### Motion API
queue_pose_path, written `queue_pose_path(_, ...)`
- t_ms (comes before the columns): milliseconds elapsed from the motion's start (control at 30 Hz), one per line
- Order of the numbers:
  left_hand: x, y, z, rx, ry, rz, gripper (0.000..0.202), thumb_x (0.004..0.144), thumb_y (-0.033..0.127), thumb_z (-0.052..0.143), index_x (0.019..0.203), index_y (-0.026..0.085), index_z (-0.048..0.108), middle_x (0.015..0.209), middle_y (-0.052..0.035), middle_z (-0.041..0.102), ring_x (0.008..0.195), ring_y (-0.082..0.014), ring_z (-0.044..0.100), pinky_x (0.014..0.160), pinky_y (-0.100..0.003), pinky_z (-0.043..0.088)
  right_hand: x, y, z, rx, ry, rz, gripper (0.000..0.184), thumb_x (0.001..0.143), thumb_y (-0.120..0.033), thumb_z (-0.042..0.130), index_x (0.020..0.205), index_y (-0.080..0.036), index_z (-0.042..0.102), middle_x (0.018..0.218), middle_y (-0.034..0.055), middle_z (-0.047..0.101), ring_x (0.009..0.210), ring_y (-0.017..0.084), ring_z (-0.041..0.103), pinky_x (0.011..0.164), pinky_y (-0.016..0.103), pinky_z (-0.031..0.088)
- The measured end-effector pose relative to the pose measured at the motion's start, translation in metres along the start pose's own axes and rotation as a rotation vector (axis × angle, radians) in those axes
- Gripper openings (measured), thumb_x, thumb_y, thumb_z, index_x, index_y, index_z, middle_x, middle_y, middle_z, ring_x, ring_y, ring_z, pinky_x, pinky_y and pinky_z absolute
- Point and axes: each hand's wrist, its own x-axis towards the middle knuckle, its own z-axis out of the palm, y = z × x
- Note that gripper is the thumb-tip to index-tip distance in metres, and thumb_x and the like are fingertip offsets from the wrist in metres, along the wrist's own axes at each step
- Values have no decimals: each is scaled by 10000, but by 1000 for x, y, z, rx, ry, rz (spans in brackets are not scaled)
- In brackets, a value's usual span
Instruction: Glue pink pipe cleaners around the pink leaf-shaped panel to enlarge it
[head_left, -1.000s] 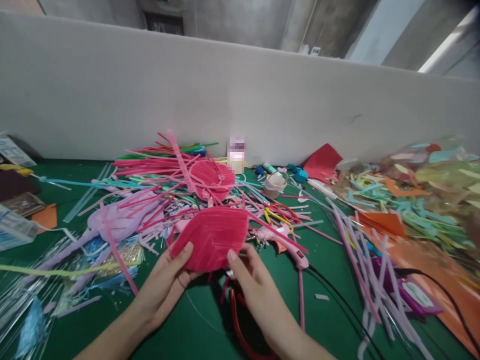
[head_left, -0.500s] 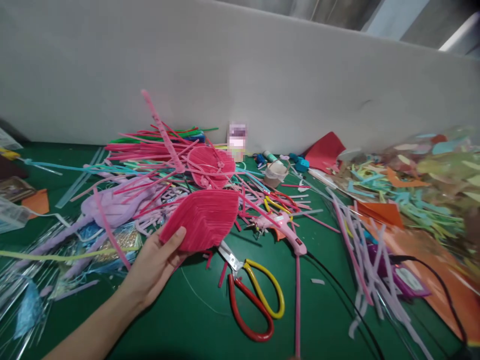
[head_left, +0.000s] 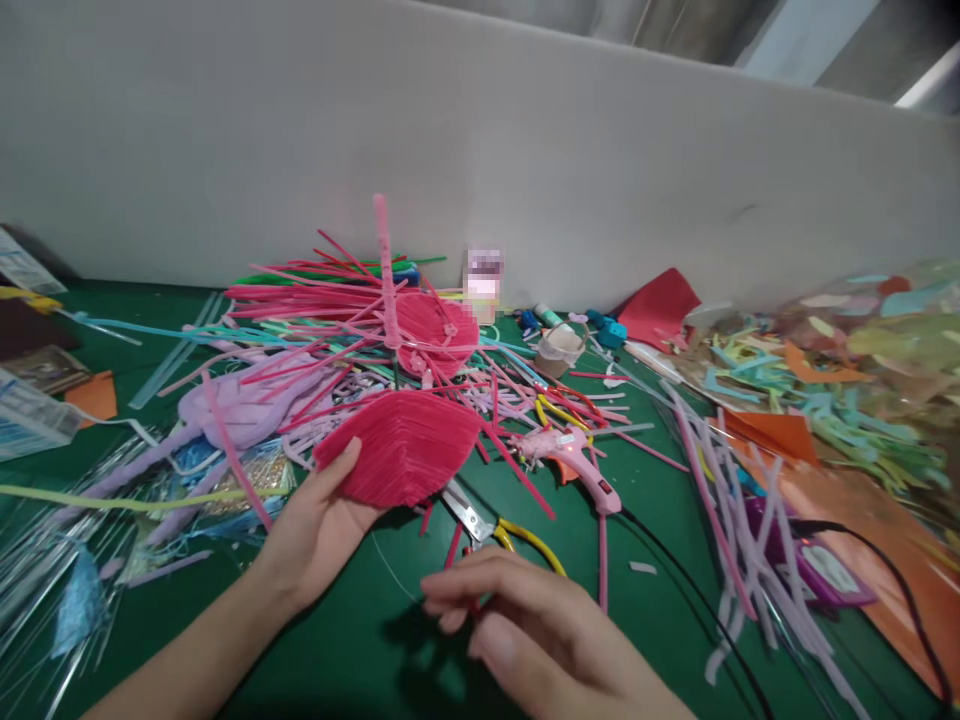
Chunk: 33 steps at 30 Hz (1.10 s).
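Where the left hand (head_left: 319,525) closes its grip, thumb on top and the other digits underneath, it holds a pink leaf-shaped piece (head_left: 401,450) of packed pipe cleaners by its near edge. The piece fans up and away from that grip, raised off the green tabletop (head_left: 360,640), with its pointed tip out to the right.

Just right of and below that grip, the right hand (head_left: 525,625) hovers low with its fingers curled loosely inward. It covers the handles of a pair of scissors (head_left: 466,512). The steel blades stick out beyond its fingertips and run under the pink piece, and a curve of yellow handle shows just past the knuckles. Whether this grip is closed on the handles cannot be told.

Beyond the left grip lies a heap of pink pipe cleaners (head_left: 315,300), with a round pink disc (head_left: 435,335) resting on it. A lilac woven shape (head_left: 240,410) sits to the left. Past the right hand, a pink glue gun (head_left: 574,455) lies near the scissors, and its black cable (head_left: 675,590) trails off to the right. Further right are loose lilac pipe cleaners (head_left: 735,520) and an orange sheet (head_left: 847,500).
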Motion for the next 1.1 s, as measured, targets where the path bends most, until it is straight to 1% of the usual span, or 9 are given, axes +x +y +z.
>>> queue_pose_path(67, 0, 2, 0, -46, 18, -22, 379, 879, 234, 595, 1253, 180, 616, 1166, -109, 721, 1106, -272, 651, 964, -423, 525, 22, -2, 4, -226, 42, 3, 237, 901, -420, 539, 965, -250, 691, 943, 58, 688, 870, 211, 629, 785, 338, 484)
queue_pose_path(133, 1, 3, -1, -59, 30, -23, 358, 871, 232, 607, 1226, 188, 635, 1159, -96, 725, 1110, -266, 649, 965, -401, 524, 32, 7, -6, -489, 251, -27, 301, 919, -442, 477, 829, -216, 653, 853, 71, 669, 840, 228, 611, 775, 354, 456)
queue_pose_path(267, 0, 2, -3, -55, 39, -24, 344, 856, 248, 634, 1197, 215, 657, 1148, -83, 730, 1106, -278, 650, 947, -402, 539, 37, 33, -54, -872, 485, 26, 370, 898, -512, 452, 699, -215, 545, 674, 55, 604, 638, 213, 567, 632, 335, 425)
queue_pose_path(367, -2, 0, -3, -11, 49, 6, 419, 821, 167, 669, 1235, 223, 633, 1133, -84, 734, 1078, -287, 663, 929, -426, 553, 46, 44, -86, -1079, 615, -56, 439, 908, -561, 400, 904, -169, 598, 820, 111, 632, 751, 257, 594, 668, 355, 449)
queue_pose_path(467, -5, -3, -5, 49, 23, 25, 504, 792, 114, 696, 1275, 224, 602, 1130, -91, 731, 1044, -280, 679, 906, -417, 570, 62, 53, -97, -1296, 614, -89, 597, 919, -588, 362, 1080, -69, 609, 944, 200, 618, 917, 334, 583, 783, 425, 450)
queue_pose_path(600, -6, -6, -8, 91, 5, 11, 564, 770, 119, 729, 1300, 244, 583, 1111, -88, 737, 1016, -265, 690, 885, -380, 582, 76, 62, -93, -1335, 551, -27, 586, 936, -555, 367, 1085, -48, 621, 930, 206, 608, 887, 317, 589, 766, 403, 455)
queue_pose_path(800, -5, -7, -8, 112, -10, -1, 591, 761, 135, 741, 1313, 262, 572, 1125, -72, 737, 1051, -257, 676, 910, -358, 562, 76, 66, -86, -1337, 541, -17, 614, 872, -648, 429, 1029, -82, 606, 894, 167, 591, 863, 309, 563, 758, 390, 450)
queue_pose_path(933, -5, -6, -7, 63, -8, -31, 458, 847, 361, 649, 1280, 218, 607, 1200, -107, 703, 1153, -289, 618, 965, -390, 519, 77, 69, -86, -1329, 574, -46, 674, 877, -675, 370, 1057, -68, 601, 898, 183, 592, 854, 314, 556, 745, 401, 449)
queue_pose_path(1100, -5, -8, -9, 63, -9, -59, 535, 870, 548, 520, 1267, 204, 621, 1225, -122, 689, 1217, -301, 570, 985, -395, 492, 75, 71, -85, -1302, 593, -53, 784, 870, -718, 277, 1065, -34, 606, 901, 206, 590, 845, 327, 556, 748, 422, 457)
